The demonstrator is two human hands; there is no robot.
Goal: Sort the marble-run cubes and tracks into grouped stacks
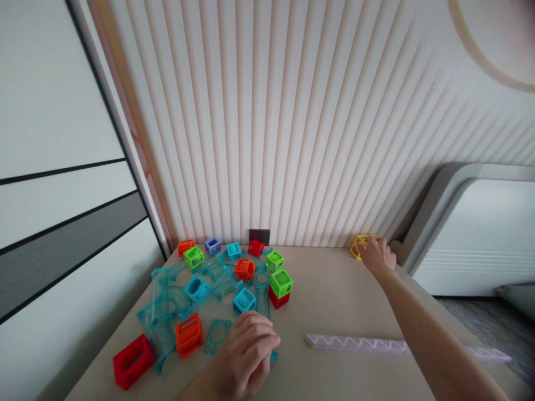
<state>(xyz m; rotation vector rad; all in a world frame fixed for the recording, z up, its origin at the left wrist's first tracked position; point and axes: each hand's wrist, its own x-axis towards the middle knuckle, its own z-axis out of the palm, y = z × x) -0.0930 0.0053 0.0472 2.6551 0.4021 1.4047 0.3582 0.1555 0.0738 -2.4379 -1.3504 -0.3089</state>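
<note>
My right hand [378, 257] reaches far out to the back right of the table. Its fingers are closed on a yellow open-sided block [358, 245] near the wall, and they hide part of it. My left hand [246, 356] rests at the front, fingers curled in; whatever lies inside them is hidden. Just beyond it sits a blue open-sided block [244, 301], and a flat clear teal piece [217, 336] lies to its left. A clear teal tube [262, 295] runs toward the hand, partly covered by it.
Clear teal track pieces [167, 301] and several coloured blocks are spread over the left side. A green block [281, 283] is stacked on a red one [279, 301]. A long lilac strip [355, 343] lies beneath my right forearm. A ribbed wall [267, 139] borders the table's back.
</note>
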